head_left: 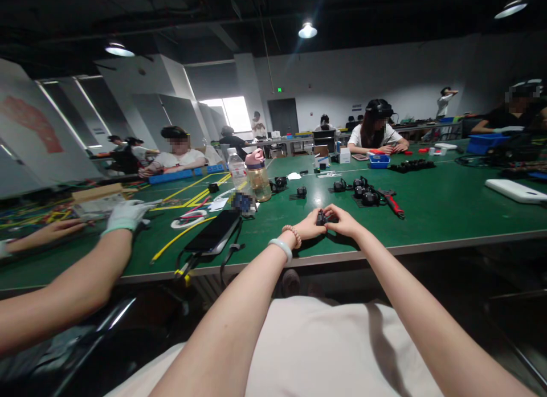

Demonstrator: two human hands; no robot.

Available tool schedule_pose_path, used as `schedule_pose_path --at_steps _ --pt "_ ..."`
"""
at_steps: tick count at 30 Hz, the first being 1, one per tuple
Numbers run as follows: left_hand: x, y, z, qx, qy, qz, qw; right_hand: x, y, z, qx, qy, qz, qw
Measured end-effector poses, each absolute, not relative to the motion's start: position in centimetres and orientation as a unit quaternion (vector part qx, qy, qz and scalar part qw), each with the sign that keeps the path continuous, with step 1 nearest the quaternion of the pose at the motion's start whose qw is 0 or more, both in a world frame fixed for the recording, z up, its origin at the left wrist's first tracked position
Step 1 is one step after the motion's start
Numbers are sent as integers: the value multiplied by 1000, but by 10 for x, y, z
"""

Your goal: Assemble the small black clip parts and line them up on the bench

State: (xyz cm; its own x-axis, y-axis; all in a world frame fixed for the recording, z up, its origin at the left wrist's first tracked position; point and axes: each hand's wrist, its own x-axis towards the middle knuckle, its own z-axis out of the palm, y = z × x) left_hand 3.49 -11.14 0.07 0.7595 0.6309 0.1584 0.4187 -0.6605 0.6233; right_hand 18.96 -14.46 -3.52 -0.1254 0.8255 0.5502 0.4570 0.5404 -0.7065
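Note:
Both my hands meet over the green table (427, 215) near its front edge. Between them is a small black part (321, 217), mostly covered by fingers, so its exact kind does not show. My left hand (309, 225) grips it from the left, with a beaded bracelet and a pale bangle on that wrist. From the right, the fingers of my right hand (342, 221) are closed on the same part. Just beyond lie several black round-bodied parts (368, 195) and a single black part (301, 192). An adjustable wrench with red handles (393, 203) rests to their right.
Left of my hands are a tablet-like black device (213, 232), a drink bottle with a pink lid (258, 177) and a clear bottle (236, 168). A co-worker's gloved hand (126, 216) works among cables at far left. A white power bank-like block (515, 191) lies right.

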Motion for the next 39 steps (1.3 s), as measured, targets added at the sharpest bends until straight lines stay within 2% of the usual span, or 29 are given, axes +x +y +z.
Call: schedule_pose_path --at_steps 39 --pt "35 -109 -3 872 305 202 325 188 -150 -32 -490 -698 194 485"
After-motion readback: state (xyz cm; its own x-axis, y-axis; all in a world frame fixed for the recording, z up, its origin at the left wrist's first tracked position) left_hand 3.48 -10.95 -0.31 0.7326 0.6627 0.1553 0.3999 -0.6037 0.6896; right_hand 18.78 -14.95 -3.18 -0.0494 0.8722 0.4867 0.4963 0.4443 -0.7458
